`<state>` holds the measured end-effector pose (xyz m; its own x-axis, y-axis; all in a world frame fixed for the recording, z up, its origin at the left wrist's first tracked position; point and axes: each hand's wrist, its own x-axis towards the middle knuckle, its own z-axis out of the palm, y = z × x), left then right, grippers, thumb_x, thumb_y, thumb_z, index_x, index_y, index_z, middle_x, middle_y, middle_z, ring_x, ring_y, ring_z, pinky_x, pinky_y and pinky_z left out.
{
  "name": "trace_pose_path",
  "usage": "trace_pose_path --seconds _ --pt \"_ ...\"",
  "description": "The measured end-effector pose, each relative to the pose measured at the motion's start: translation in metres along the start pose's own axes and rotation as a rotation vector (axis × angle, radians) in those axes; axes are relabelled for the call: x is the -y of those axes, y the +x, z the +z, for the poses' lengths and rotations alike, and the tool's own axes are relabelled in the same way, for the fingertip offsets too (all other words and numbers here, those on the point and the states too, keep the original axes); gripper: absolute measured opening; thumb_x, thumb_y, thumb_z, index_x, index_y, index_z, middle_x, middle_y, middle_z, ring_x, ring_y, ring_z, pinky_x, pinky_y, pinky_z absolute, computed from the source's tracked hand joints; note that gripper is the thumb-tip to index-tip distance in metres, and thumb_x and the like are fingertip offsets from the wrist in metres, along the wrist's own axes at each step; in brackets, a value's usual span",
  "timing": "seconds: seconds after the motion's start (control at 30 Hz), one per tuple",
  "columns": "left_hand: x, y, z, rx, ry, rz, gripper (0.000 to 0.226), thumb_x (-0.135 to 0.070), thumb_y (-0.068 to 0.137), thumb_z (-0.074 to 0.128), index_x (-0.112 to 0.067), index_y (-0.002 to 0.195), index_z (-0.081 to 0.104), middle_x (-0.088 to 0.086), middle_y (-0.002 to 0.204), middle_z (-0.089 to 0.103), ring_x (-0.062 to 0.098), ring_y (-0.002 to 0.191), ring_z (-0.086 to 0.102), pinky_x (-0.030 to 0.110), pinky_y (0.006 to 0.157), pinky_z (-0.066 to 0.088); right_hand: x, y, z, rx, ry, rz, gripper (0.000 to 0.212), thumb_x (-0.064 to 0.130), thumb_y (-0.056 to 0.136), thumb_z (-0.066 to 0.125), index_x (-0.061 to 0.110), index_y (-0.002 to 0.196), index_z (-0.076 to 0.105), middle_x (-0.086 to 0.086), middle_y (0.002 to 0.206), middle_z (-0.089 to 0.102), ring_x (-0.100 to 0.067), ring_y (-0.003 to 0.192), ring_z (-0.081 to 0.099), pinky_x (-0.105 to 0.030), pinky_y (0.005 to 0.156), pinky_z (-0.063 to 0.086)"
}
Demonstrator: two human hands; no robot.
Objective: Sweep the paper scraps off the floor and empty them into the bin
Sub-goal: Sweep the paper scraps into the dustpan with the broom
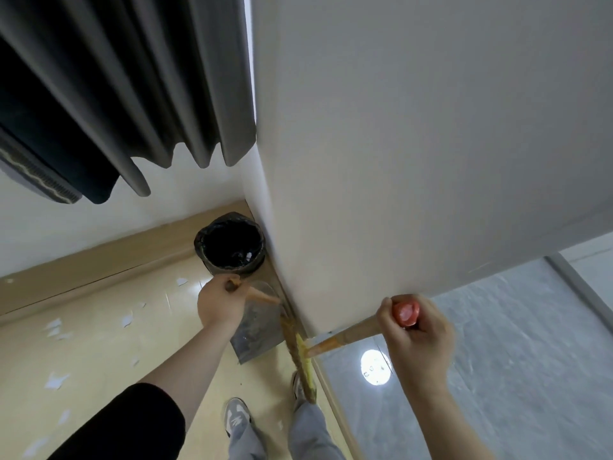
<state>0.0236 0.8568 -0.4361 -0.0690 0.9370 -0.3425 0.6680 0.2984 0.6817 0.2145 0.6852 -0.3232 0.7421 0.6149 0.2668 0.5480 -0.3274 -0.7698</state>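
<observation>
Head camera, looking down: a person's left hand [220, 303] grips the wooden handle of a metal dustpan [257, 330], held low just in front of a black-lined bin [230, 242] in the corner. The right hand [419, 340] is curled round the red-capped top of a broom [351, 332], whose yellow bristles sit beside the dustpan along the wall [398, 161]. White paper scraps [56, 380] lie scattered across the tan floor [99, 360] to the left, apart from the dustpan.

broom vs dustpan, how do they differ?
The dustpan is a grey scoop in the left hand; the broom has yellow bristles and a red-capped handle, in the right hand. The dustpan sits nearer the bin; the broom head lies along the wall. Both have wooden handles.
</observation>
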Motion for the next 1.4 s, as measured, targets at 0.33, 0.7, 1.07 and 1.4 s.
trace_pose_path --seconds 0.33,0.7,1.07,1.4 --pt "0.029 -0.046 -0.032 -0.123 -0.181 -0.118 0.013 -0.016 0.078 0.068 -0.020 0.091 0.070 0.008 0.085 0.073 0.022 0.089 0.065 0.027 0.073 0.043 -0.003 0.004 -0.003 0.066 0.062 -0.011 0.034 0.037 0.071 0.060 0.015 0.051 0.043 0.002 0.061 0.048 -0.012 0.049 0.038 -0.018 0.048 0.029" --pt "0.068 -0.108 -0.081 -0.276 -0.313 -0.211 0.014 -0.033 0.063 0.059 -0.031 0.076 0.065 0.007 0.081 0.072 0.032 0.075 0.069 0.045 0.077 0.057 0.019 -0.021 -0.013 0.290 0.207 -0.130 0.036 0.041 0.070 0.060 0.012 0.054 0.048 0.002 0.054 0.053 -0.016 0.054 0.050 -0.027 0.053 0.041" --pt "0.176 -0.195 -0.169 -0.413 -0.354 -0.316 0.017 -0.016 0.077 0.062 -0.019 0.091 0.071 0.005 0.067 0.072 0.019 0.063 0.072 0.044 0.079 0.059 0.069 -0.106 -0.033 0.264 0.269 -0.272 0.033 0.033 0.071 0.059 0.010 0.052 0.043 -0.003 0.051 0.047 -0.026 0.052 0.047 -0.041 0.052 0.043" --pt "0.201 -0.241 -0.178 -0.320 -0.072 -0.197 0.010 -0.033 0.075 0.062 -0.033 0.084 0.067 -0.011 0.085 0.070 0.015 0.072 0.070 0.035 0.069 0.057 0.076 -0.134 -0.067 0.231 0.401 -0.202 0.041 0.026 0.074 0.062 0.018 0.053 0.028 0.002 0.049 0.029 -0.016 0.052 0.028 -0.036 0.052 0.030"
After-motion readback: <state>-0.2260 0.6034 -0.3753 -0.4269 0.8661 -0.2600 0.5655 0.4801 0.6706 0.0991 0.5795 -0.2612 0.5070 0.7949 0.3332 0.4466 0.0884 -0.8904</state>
